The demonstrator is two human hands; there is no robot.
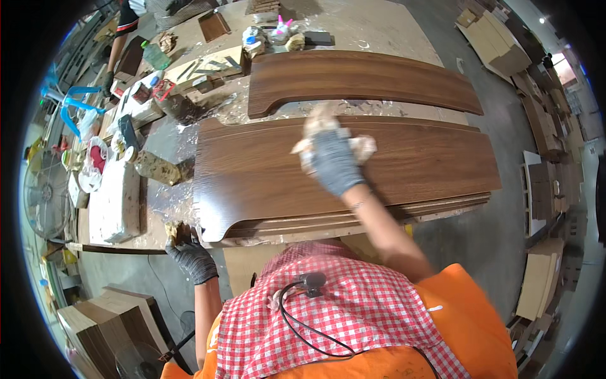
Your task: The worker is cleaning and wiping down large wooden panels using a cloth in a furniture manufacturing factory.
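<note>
My right hand (334, 161), in a grey glove, presses a crumpled pale rag (363, 146) onto the top of a dark brown wood-grain panel (265, 170). That panel lies on a stack of similar panels (379, 215) on the workbench. My left hand (189, 256), also gloved, grips the near left corner of the stack, beside a small yellowish scrap (172, 228). A second curved brown panel (360, 79) lies farther back on the bench.
The bench's left side holds bottles (154, 55), a glue-smeared jar (154, 167), tools, rags and a white block (113, 202). Another person (123, 31) stands at the far left. Board stacks sit on the floor at lower left (104, 322) and along the right (540, 284).
</note>
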